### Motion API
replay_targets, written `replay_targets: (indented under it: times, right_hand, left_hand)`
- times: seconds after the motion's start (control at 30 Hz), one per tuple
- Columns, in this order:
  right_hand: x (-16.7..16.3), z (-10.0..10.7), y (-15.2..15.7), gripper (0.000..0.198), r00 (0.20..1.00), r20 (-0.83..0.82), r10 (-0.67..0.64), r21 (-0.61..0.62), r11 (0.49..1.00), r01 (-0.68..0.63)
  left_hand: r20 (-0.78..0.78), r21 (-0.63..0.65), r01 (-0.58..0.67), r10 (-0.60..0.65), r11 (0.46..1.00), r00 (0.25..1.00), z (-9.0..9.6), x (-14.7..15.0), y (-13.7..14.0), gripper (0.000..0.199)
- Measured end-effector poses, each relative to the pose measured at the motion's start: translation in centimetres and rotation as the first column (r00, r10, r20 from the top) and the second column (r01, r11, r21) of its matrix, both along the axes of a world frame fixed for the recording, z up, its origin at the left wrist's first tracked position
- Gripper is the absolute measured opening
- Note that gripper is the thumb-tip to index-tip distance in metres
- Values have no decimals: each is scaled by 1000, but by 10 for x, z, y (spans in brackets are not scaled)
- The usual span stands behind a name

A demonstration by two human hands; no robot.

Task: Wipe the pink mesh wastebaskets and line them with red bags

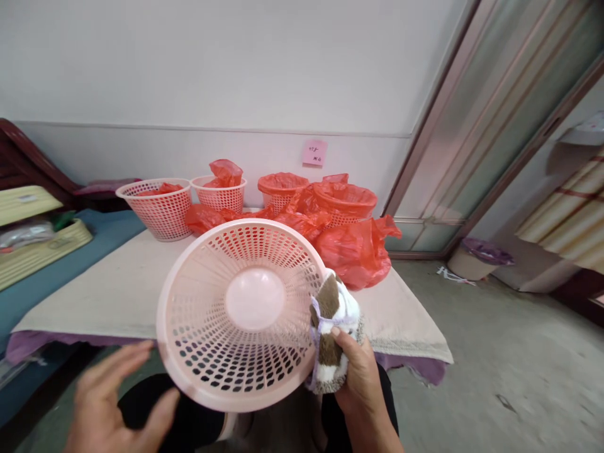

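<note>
A pink plastic basket (255, 299) with perforated sides is tilted so that its open mouth faces me; no contents show inside. At its right rim, my right hand (361, 365) grips a folded cloth (337, 314) in white, brown and lilac, pressed against the basket's edge. How far the fingers behind the cloth reach round the rim is hidden. My left hand (117, 396) is off the lower left rim, slightly blurred, with thumb and fingers spread and nothing in it.
Behind stand a basket (165, 214) and others, several with red plastic bags. A knotted red bag (353, 255) lies on the cream cloth cover (117, 277). Yellow boxes (42, 251) are at left, a lined bin (472, 259) at right. A pink note (314, 153) sticks to the wall.
</note>
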State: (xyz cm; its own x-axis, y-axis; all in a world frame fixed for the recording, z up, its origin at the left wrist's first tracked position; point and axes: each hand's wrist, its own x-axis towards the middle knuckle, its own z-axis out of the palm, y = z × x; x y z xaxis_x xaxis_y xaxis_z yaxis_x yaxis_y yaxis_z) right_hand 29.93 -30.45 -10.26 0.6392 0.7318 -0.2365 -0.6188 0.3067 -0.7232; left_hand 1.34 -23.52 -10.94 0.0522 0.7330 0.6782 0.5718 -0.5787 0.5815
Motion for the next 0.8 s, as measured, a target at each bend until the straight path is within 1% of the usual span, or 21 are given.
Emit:
replay_targets:
  times: [0.03, 0.07, 0.1, 0.13, 0.17, 0.2, 0.23, 0.3, 0.33, 0.4, 0.43, 0.47, 0.5, 0.53, 0.57, 0.6, 0.63, 0.67, 0.7, 0.77, 0.8]
  right_hand:
    - [-2, 4, -1, 75, 1000, 9, 13, 12, 1000, -13]
    - [-5, 7, -1, 73, 999, 17, 29, 19, 999, -29]
    - [-9, 11, -2, 72, 998, 27, 49, 24, 998, -50]
    - [-12, 13, -4, 71, 996, 38, 75, 31, 997, -77]
    - [-14, 15, -5, 70, 993, 50, 107, 42, 993, -109]
    - [-15, 16, -7, 69, 988, 61, 139, 54, 988, -143]
    - [-15, 16, -8, 68, 983, 67, 168, 61, 983, -172]
    - [-6, 10, -9, 66, 981, 73, 178, 29, 983, -180]
    - [2, 5, -8, 65, 987, 88, 138, -13, 990, -137]
    - [20, -10, -4, 64, 981, 194, -28, -105, 993, 49]
    - [28, -17, -2, 63, 953, 280, -120, -131, 978, 162]
    - [35, -24, 1, 61, 908, 372, -193, -136, 956, 260]
    - [38, -29, 4, 59, 858, 456, -237, -127, 937, 327]
    - [38, -32, 6, 56, 816, 524, -244, -114, 929, 351]
    - [34, -31, 7, 53, 786, 579, -217, -103, 937, 335]
    - [26, -28, 8, 48, 758, 628, -178, -88, 951, 296]
    - [14, -23, 7, 45, 722, 678, -135, -65, 968, 242]
    - [-2, -16, 6, 42, 678, 729, -93, -35, 984, 173]
    - [-20, -9, 3, 41, 614, 785, -76, 6, 993, 116]
    - [-58, 4, -1, 46, 463, 883, -76, 109, 993, -46]
    - [-77, 8, -3, 46, 420, 907, -15, 86, 985, -149]
  left_hand:
    - [-199, 102, 129, -107, 986, 974, 1, 3, -3, 56]
    - [-406, 138, 272, -196, 952, 892, 1, 7, -5, 57]
    - [-569, 114, 384, -257, 917, 781, 1, 12, -5, 54]
    - [-670, 50, 449, -303, 892, 677, -1, 16, -4, 50]
    - [-720, 5, 474, -326, 880, 613, -4, 18, -1, 45]
    - [-735, -29, 482, -346, 876, 584, -7, 19, 2, 43]
    - [-722, -57, 488, -373, 871, 583, -10, 18, 6, 42]
    - [-644, -105, 507, -447, 855, 621, -15, 11, 12, 39]
    - [-578, -132, 504, -479, 854, 661, -16, 7, 12, 36]
    - [-384, -234, 426, -485, 874, 786, -15, 3, 8, 26]
    - [-264, -299, 364, -443, 882, 857, -12, 4, 3, 23]
    - [-136, -367, 302, -372, 880, 918, -9, 7, -4, 22]
    - [-4, -434, 248, -278, 866, 961, -5, 13, -11, 24]
    - [124, -499, 211, -171, 840, 977, -1, 21, -18, 27]
    - [242, -554, 197, -70, 809, 968, 3, 30, -25, 31]
    - [342, -597, 203, 17, 776, 939, 6, 39, -32, 34]
    - [421, -624, 220, 85, 750, 903, 9, 48, -37, 36]
    - [477, -640, 246, 126, 728, 870, 11, 54, -40, 38]
    - [516, -643, 270, 146, 716, 844, 11, 59, -42, 40]
    - [545, -638, 316, 122, 702, 829, 8, 62, -42, 41]
    - [541, -634, 331, 94, 699, 836, 5, 61, -40, 40]
